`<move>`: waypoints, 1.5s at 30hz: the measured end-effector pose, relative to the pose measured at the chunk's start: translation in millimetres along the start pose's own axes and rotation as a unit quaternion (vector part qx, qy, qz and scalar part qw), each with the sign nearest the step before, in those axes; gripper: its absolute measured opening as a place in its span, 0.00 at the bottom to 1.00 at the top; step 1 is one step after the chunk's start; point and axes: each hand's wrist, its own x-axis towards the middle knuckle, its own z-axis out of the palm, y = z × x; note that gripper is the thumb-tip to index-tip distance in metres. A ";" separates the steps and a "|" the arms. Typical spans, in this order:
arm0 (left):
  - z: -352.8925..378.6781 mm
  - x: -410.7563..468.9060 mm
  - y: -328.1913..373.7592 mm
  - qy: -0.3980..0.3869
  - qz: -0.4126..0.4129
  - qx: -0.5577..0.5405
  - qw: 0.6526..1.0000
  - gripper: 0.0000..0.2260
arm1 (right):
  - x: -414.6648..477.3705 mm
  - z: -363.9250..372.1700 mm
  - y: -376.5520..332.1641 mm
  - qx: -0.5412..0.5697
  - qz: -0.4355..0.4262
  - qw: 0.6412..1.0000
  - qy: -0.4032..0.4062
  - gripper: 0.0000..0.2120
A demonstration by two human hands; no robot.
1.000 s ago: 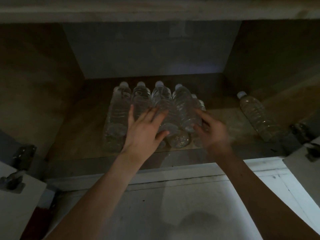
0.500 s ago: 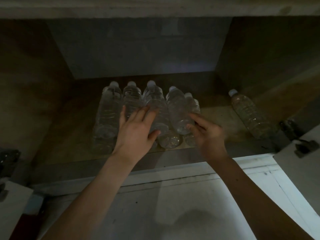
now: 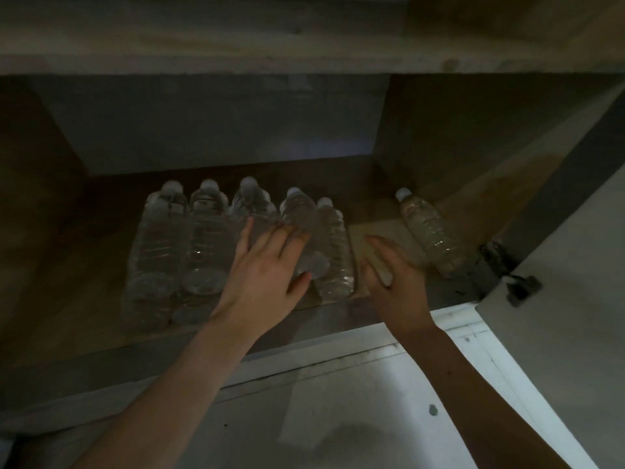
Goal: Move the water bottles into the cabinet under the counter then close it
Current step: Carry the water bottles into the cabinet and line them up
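Water bottles point(image 3: 209, 245) lie clustered on the cabinet floor point(image 3: 98, 238). The left hand point(image 3: 267, 269) rests spread flat on them. Right of them, the right hand point(image 3: 395, 279) hovers loosely curled, empty, near a lone bottle point(image 3: 433, 231).

Clear bottles point(image 3: 209, 245), white caps point(image 3: 208, 185), brown cabinet floor point(image 3: 98, 238).

Your left hand point(image 3: 267, 265) covers part of the row of bottles point(image 3: 162, 238). Your right hand point(image 3: 392, 275) is blurry, so you cannot tell if it touches the lone bottle point(image 3: 433, 235). The cabinet door point(image 3: 568, 316) runs off the right edge.
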 end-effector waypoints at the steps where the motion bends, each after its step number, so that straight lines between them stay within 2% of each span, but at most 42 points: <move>1: 2.9 4.6 4.4 0.001 0.007 -0.004 1.000 0.24 | 2.3 -9.6 9.3 -0.041 0.018 0.999 0.004 0.18; 6: 18.8 20.1 26.7 0.024 0.025 -0.019 0.999 0.21 | 33.5 -50.0 53.3 -0.208 0.083 0.974 0.014 0.26; 9: 29.8 25.7 35.1 0.024 0.022 -0.016 0.999 0.21 | 56.7 -62.4 71.4 -0.270 0.072 0.960 0.019 0.27; 14: 42.1 25.1 33.3 0.004 0.008 -0.016 1.000 0.22 | 78.2 -59.2 95.7 -0.343 0.101 0.933 -0.039 0.31; 19: 40.8 20.8 28.9 0.010 -0.003 -0.032 0.999 0.23 | 75.1 -54.0 91.0 -0.367 0.069 0.927 -0.017 0.22; 22: 37.0 18.7 27.4 0.017 -0.001 -0.010 1.000 0.23 | 69.7 -49.0 86.3 -0.332 0.054 0.942 0.013 0.18; 26: 32.2 18.9 25.2 0.027 -0.021 0.069 0.997 0.24 | 51.0 -45.5 69.1 -0.227 0.068 0.972 -0.001 0.14; 30: 32.1 20.4 23.3 -0.004 -0.035 0.115 0.993 0.27 | 32.4 -37.9 39.9 -0.073 0.128 0.989 -0.027 0.14; 32: 32.2 19.9 22.7 -0.001 -0.026 0.119 0.993 0.25 | 27.9 -31.9 30.9 -0.036 0.143 0.989 -0.028 0.11; 41: 32.1 18.1 18.9 0.020 0.012 0.092 0.996 0.20 | 31.4 -23.0 41.0 -0.035 0.119 0.991 -0.042 0.23; 45: 32.3 21.0 23.5 -0.013 0.038 0.069 0.997 0.16 | 38.6 -22.8 52.5 -0.053 0.130 0.988 -0.063 0.23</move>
